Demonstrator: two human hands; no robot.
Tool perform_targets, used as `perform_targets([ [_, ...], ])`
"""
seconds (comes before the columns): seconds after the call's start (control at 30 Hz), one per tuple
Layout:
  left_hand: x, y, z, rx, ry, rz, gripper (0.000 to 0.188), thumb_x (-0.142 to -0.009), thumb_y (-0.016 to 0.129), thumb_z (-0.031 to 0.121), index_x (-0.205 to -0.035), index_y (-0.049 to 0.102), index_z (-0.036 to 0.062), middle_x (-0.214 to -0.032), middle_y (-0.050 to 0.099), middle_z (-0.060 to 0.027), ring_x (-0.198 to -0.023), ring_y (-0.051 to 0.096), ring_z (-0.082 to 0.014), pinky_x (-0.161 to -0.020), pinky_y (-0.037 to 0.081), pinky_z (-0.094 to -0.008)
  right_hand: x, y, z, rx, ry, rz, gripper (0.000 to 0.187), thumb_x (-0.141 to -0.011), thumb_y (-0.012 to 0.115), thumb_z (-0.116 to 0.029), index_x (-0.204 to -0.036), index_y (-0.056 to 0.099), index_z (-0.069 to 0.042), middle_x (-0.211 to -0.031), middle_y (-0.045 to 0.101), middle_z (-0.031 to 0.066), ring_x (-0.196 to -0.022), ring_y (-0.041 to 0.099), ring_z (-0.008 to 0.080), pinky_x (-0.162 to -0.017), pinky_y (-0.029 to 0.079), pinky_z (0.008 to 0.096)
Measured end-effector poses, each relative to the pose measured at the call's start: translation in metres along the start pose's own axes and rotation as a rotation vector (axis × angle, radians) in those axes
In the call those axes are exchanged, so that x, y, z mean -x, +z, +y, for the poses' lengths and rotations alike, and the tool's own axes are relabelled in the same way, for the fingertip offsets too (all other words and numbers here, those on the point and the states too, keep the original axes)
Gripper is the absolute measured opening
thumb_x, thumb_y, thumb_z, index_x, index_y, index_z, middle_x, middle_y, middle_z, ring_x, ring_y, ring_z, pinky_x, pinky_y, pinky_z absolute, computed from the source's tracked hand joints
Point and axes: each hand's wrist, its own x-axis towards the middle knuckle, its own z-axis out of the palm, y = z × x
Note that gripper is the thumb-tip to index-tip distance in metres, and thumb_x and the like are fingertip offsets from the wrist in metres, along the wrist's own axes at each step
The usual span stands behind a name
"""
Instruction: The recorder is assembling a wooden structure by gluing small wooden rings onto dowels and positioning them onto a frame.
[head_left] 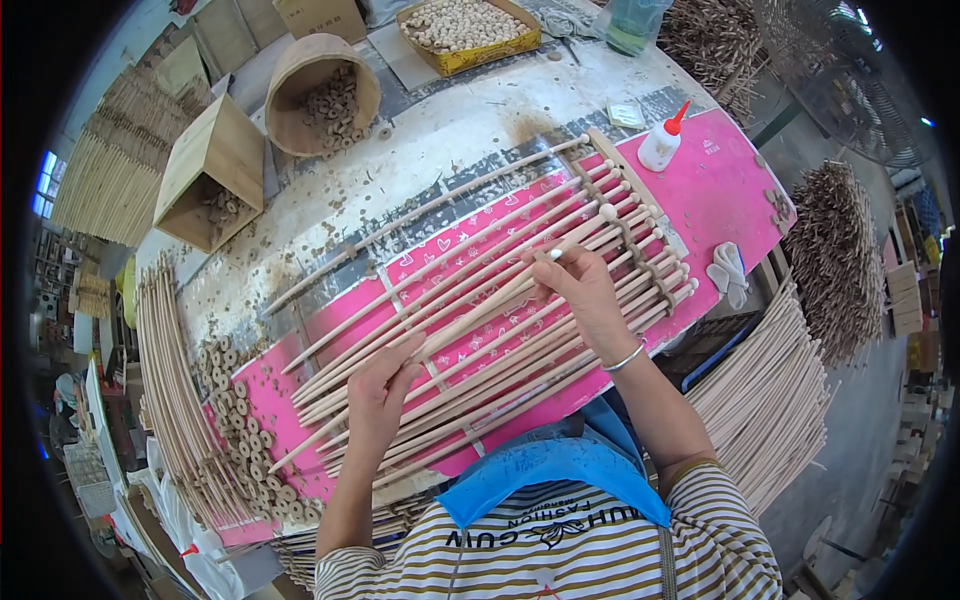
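My left hand [383, 388] is closed, thumb and fingers pinched around a pale wooden rod [475, 317]. Farther up the same rod, my right hand [578, 287] also pinches it; a small white spot shows at its fingertips, too small to name. Beyond the right hand, a wooden ball [608, 212] appears to cap this rod. Beneath both hands, several similar ball-ended rods [500, 385] lie side by side on a pink patterned sheet [335, 318]. Brown wooden rings [655, 275] sit on the rods near their ball ends, beside a wooden strip [605, 148].
A white glue bottle [658, 148] with a red tip stands at the far right. Loose rings [240, 425] and a rod bundle [175, 380] lie left. At the back are a square wooden box [210, 175], a round tub [320, 95] and a yellow tray [490, 52] of balls.
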Motion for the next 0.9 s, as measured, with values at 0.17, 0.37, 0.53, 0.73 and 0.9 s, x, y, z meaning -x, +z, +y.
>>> perform_targets([
  [0.17,0.004,-0.001,0.002,-0.044,-0.023,-0.002,0.035,-0.093,0.071,-0.001,-0.128,0.074,0.0023,-0.088,0.067,-0.0127,-0.078,0.064,-0.0204,-0.073,0.050,-0.0301,0.002,0.002,-0.011,-0.097,-0.008,-0.049,0.036,-0.099,0.076,-0.024,-0.128,0.070,-0.003,-0.088,0.067,0.0007,-0.077,0.063,0.0090,-0.071,0.055,0.0247],
  [0.37,0.005,-0.004,0.011,-0.100,-0.011,0.016,0.034,-0.093,0.071,-0.001,-0.127,0.074,0.0021,-0.088,0.066,-0.0121,-0.077,0.062,-0.0201,-0.072,0.049,-0.0298,0.003,-0.013,0.000,-0.103,0.058,-0.075,0.037,-0.100,0.074,-0.018,-0.133,0.068,-0.002,-0.095,0.067,0.0012,-0.080,0.064,0.0091,-0.075,0.055,0.0233],
  [0.53,0.003,-0.003,0.009,-0.133,0.015,0.048,0.034,-0.092,0.072,-0.002,-0.125,0.075,0.0029,-0.087,0.065,-0.0115,-0.077,0.061,-0.0202,-0.070,0.048,-0.0291,0.006,-0.011,-0.006,-0.139,0.041,-0.056,0.036,-0.101,0.073,-0.015,-0.132,0.067,0.000,-0.101,0.068,-0.0003,-0.079,0.063,0.0076,-0.070,0.054,0.0223],
  [0.73,0.005,-0.006,0.009,-0.134,0.049,0.086,0.031,-0.091,0.074,-0.002,-0.122,0.076,0.0017,-0.085,0.065,-0.0108,-0.075,0.061,-0.0203,-0.069,0.048,-0.0296,0.003,-0.015,-0.009,-0.084,0.022,-0.061,0.030,-0.102,0.071,-0.023,-0.125,0.068,-0.003,-0.094,0.068,0.0023,-0.080,0.065,0.0100,-0.071,0.054,0.0261],
  [0.9,0.007,-0.006,0.014,-0.156,0.050,0.060,0.031,-0.092,0.072,-0.002,-0.123,0.076,0.0016,-0.088,0.065,-0.0112,-0.078,0.062,-0.0197,-0.070,0.048,-0.0293,0.011,-0.018,-0.006,-0.101,0.059,-0.045,0.034,-0.102,0.072,-0.026,-0.128,0.069,-0.004,-0.094,0.070,0.0024,-0.081,0.065,0.0097,-0.071,0.054,0.0250],
])
